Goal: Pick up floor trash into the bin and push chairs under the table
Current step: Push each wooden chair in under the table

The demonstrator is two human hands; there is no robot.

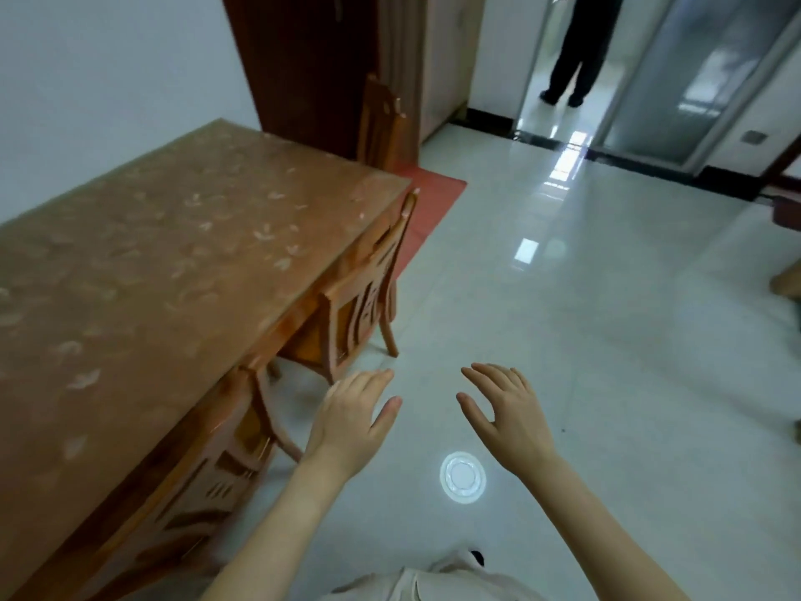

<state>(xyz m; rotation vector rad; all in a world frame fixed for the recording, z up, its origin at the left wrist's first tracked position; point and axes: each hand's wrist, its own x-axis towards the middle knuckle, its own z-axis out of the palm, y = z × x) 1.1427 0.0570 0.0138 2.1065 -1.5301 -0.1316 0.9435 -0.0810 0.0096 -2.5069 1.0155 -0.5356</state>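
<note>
- Pale garment point(433, 585) fills the bottom edge, and both bare forearms reach out from it over the tiled floor point(607, 340) beside the table point(173, 262).
- Left hand point(351, 422) and right hand point(505, 418) hang palm down off the table's long side. Their fingers point(372, 379) are straight and loosely apart, and they hold nothing.
- Trash: one white disc point(463, 477), perhaps a lid, lies flat on the floor between the forearms. It is nearer the wearer than either hand and just off the table's near end.
- Near chair point(208, 483) sits with its back against the table's long edge. The far chair point(364, 297), further along that edge, looks slightly skewed, with one rear leg standing out.
- A third chair point(381, 119) stands beyond the table's far end. Whether it is tucked in cannot be told.
- Step in hand, by my reading: picking up trash, with the disc as the target.
- The next move likely calls for bending low, drawing a hand back over the disc and pinching its thin rim. The bin is out of view and must then be found.
</note>
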